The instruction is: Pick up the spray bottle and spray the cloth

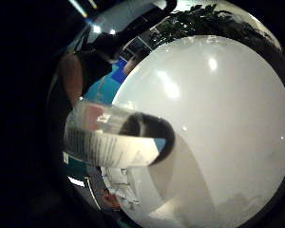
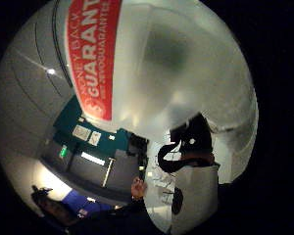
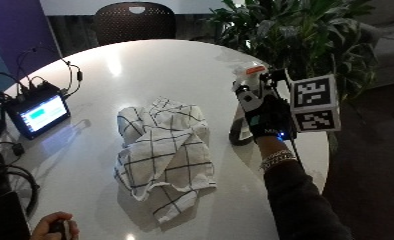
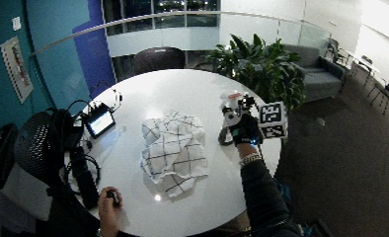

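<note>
Spray bottle point(image 3: 249, 80): white, with an orange tab at the trigger head, was in the gloved right hand point(image 3: 269, 117) near the table's plant-side edge. Bottle appeared upright; whether its base touched the table point(image 3: 150, 65) or was just clear of it could not be told, as the hand hid the lower body. In the thumb side palm view the bottle's white wall and a red label point(image 2: 93, 54) filled much of the field, so it lay close against the palm. Fingers of the right hand were curled round the bottle body, back of the glove toward the outside camera.

Cloth point(image 3: 164, 150): white with a dark grid pattern, lay crumpled in a long heap at the middle of the table, beside the bottle and hand but apart from them.

Surroundings: round white table; a small device with a lit screen point(image 3: 40, 112) and trailing wires sat at the side across from the hand. A dark chair point(image 3: 134, 20) stood at the far edge, a leafy plant point(image 3: 297, 35) behind the hand. The bare other hand point(image 3: 54, 227) rested at the near edge, curled round a small dark object
</note>
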